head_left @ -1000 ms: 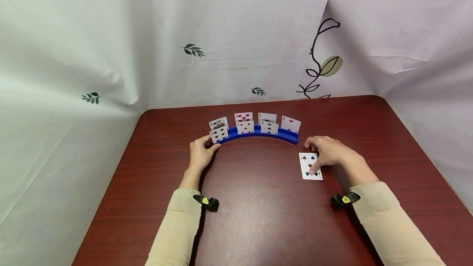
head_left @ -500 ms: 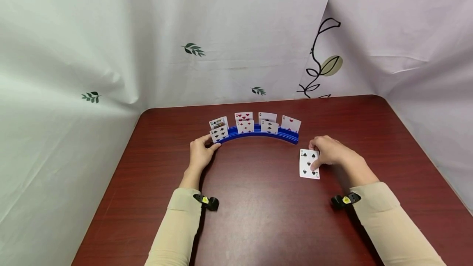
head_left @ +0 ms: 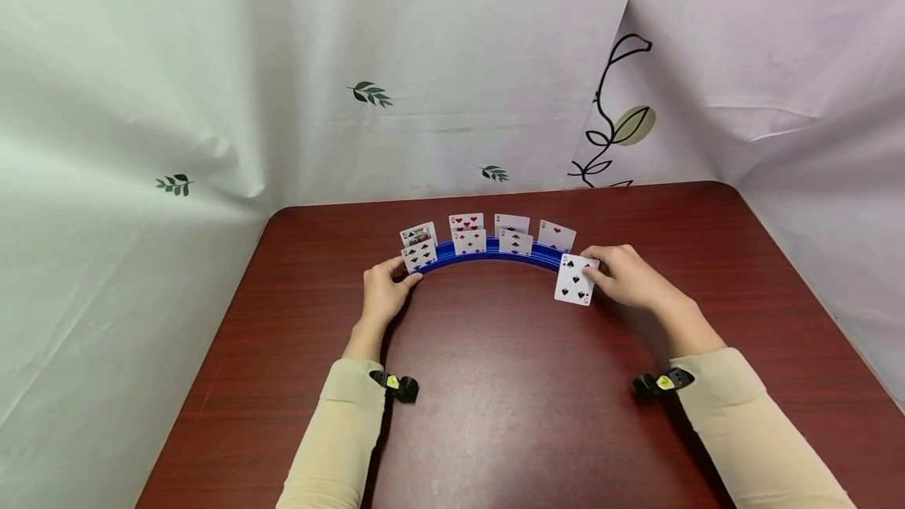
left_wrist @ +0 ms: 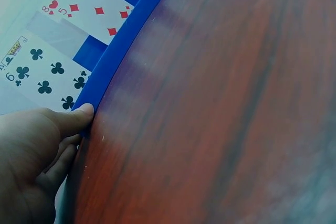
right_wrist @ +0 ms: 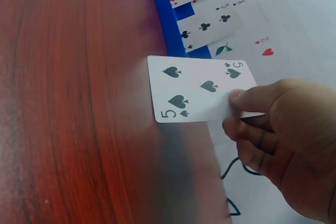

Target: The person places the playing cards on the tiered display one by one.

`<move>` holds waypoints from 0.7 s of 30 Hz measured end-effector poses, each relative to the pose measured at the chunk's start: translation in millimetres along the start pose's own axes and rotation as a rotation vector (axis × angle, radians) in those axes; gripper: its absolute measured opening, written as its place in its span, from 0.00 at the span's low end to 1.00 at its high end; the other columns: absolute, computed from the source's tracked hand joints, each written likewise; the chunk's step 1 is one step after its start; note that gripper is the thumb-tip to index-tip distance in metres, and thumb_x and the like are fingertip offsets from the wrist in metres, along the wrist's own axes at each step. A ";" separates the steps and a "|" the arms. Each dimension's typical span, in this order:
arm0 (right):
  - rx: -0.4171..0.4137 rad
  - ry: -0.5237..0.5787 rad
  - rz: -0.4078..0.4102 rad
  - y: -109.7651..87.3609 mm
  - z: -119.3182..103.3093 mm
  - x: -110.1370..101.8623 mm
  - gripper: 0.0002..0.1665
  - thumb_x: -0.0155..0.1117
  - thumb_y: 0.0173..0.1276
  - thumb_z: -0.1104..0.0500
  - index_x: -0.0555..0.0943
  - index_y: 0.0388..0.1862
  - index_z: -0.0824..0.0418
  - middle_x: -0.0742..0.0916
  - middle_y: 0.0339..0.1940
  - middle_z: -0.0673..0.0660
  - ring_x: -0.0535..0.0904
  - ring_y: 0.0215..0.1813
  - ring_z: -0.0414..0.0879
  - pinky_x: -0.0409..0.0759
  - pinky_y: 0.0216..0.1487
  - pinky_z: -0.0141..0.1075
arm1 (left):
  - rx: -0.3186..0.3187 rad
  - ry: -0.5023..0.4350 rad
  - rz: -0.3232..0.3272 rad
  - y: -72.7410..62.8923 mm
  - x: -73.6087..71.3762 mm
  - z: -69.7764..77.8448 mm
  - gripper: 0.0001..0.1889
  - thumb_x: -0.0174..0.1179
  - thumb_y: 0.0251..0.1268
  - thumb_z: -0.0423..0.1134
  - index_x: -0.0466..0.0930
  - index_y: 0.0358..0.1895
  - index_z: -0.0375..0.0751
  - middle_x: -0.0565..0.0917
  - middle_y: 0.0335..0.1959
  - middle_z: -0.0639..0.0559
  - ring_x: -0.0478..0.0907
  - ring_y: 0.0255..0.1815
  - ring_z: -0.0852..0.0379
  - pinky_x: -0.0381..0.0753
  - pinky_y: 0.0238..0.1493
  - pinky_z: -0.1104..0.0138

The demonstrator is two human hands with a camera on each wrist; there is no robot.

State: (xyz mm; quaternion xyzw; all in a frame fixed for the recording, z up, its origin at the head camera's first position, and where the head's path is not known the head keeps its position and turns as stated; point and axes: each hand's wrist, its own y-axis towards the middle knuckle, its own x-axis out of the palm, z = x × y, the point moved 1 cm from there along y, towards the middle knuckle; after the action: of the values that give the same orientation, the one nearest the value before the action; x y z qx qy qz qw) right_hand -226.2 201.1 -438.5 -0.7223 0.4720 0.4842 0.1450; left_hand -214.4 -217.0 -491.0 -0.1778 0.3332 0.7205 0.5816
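Observation:
In the head view, a curved blue card holder [head_left: 489,251] stands towards the back of the table, playing cards upright in it. My left hand [head_left: 384,294] grips its left end; the left wrist view shows the thumb on the holder's edge, beside a clubs card [left_wrist: 44,72]. Between thumb and fingers, my right hand [head_left: 625,276] pinches the five of spades [head_left: 574,283], face towards me. That card overlaps the holder's right end in the head view, below the two of hearts [head_left: 556,235]. The right-hand fingers behind the card are partly hidden.
Other cards in the holder include a three of clubs [right_wrist: 207,27], a five of diamonds [head_left: 470,242] and a king [head_left: 419,233]. The brown wooden table [head_left: 481,383] ends at a pale hanging cloth [head_left: 438,85]. Black wrist cameras [head_left: 405,389] sit at both cuffs.
My right hand has lifted the five of spades off the table, tilted it up, and moved it forward and slightly left to the holder's right end. The left hand stays put.

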 end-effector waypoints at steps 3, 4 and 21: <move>0.002 -0.001 0.033 2.4 -2.6 -0.2 0.08 0.67 0.67 0.68 0.85 0.45 0.67 0.88 0.34 0.56 0.76 0.30 0.43 0.77 0.31 0.38 | 0.000 0.002 0.001 -0.5 -0.1 0.2 0.16 0.75 0.59 0.36 0.88 0.51 0.37 0.90 0.41 0.41 0.87 0.45 0.47 0.83 0.52 0.53; 0.003 -0.001 0.049 3.3 -3.6 -0.3 0.07 0.67 0.67 0.68 0.85 0.44 0.67 0.87 0.33 0.55 0.76 0.30 0.43 0.77 0.30 0.37 | -0.002 0.003 0.000 -0.5 -0.2 0.1 0.16 0.75 0.59 0.36 0.88 0.51 0.37 0.90 0.41 0.41 0.87 0.45 0.47 0.83 0.52 0.53; -0.050 -0.088 0.339 15.6 -20.2 6.4 0.05 0.72 0.64 0.67 0.87 0.38 0.67 0.89 0.28 0.59 0.81 0.25 0.47 0.79 0.28 0.45 | -0.002 -0.007 -0.003 -0.4 0.8 -1.2 0.16 0.74 0.60 0.36 0.88 0.51 0.36 0.90 0.40 0.41 0.88 0.44 0.47 0.83 0.52 0.53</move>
State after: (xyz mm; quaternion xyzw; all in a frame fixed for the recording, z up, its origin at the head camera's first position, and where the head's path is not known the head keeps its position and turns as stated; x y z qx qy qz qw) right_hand -227.1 176.1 -430.0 -0.6138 0.5682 0.5443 0.0637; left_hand -214.3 -217.2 -492.5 -0.1763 0.3303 0.7206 0.5836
